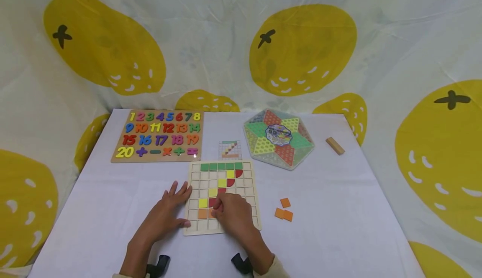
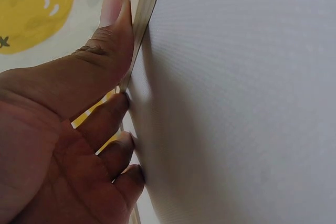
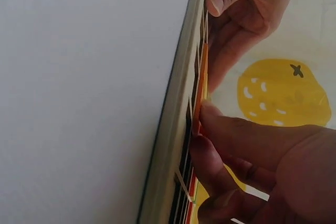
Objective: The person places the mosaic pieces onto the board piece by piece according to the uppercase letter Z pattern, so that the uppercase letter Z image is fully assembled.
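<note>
A wooden grid board (image 1: 192, 228) lies on the table, with green squares (image 1: 221, 167) along its top row. Yellow squares (image 1: 222, 182) and red pieces (image 1: 239, 173), some with a curved edge, step diagonally down it. An orange square (image 1: 202, 213) sits in a lower row. Beside it my right hand (image 1: 235, 213) pinches another orange square (image 1: 211, 213), its thumb and forefinger low at the grid in the right wrist view. My left hand (image 1: 165, 211) rests along the board's left edge, fingers spread, thumb on the lower corner.
Three loose orange squares (image 1: 285, 202) lie right of the board. Behind it are a small pattern card (image 1: 229, 149), a number puzzle board (image 1: 158, 136) and a hexagonal Chinese checkers board (image 1: 278, 139). A wooden block (image 1: 335, 146) lies at the far right.
</note>
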The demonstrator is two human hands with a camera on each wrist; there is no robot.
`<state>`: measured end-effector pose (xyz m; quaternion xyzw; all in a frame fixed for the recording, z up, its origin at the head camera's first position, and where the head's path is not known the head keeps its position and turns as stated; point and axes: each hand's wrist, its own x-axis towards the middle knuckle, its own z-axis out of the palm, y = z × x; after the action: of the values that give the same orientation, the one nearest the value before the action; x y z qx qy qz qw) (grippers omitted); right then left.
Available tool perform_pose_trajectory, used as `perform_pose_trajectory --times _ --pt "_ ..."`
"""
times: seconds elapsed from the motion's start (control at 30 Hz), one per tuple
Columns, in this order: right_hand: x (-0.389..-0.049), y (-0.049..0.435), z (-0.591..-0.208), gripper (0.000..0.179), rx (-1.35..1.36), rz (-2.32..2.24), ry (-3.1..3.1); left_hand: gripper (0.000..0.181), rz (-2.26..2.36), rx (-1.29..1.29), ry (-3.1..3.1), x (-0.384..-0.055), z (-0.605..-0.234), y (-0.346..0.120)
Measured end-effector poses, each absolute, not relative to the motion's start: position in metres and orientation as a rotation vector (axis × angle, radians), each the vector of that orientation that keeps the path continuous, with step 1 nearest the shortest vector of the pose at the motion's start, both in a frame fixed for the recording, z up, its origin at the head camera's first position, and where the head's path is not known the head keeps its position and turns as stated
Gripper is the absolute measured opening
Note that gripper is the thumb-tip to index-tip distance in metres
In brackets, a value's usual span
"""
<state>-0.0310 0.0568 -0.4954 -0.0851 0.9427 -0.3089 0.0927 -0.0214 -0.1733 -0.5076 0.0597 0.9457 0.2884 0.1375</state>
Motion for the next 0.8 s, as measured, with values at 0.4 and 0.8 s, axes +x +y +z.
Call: perform_pose_trajectory --times 0.4,0.8 --pt "-0.027 0.103 -0.491 0.025 -0.214 -1.087 2.723 0.108 0.813 0.175 2.738 -0.021 -0.507 -0.173" --pt "-0.016 0.185 -0.492 0.038 0.126 -0.981 2.917 0.11 0.826 0.175 2.735 -0.021 -0.508 -0.172"
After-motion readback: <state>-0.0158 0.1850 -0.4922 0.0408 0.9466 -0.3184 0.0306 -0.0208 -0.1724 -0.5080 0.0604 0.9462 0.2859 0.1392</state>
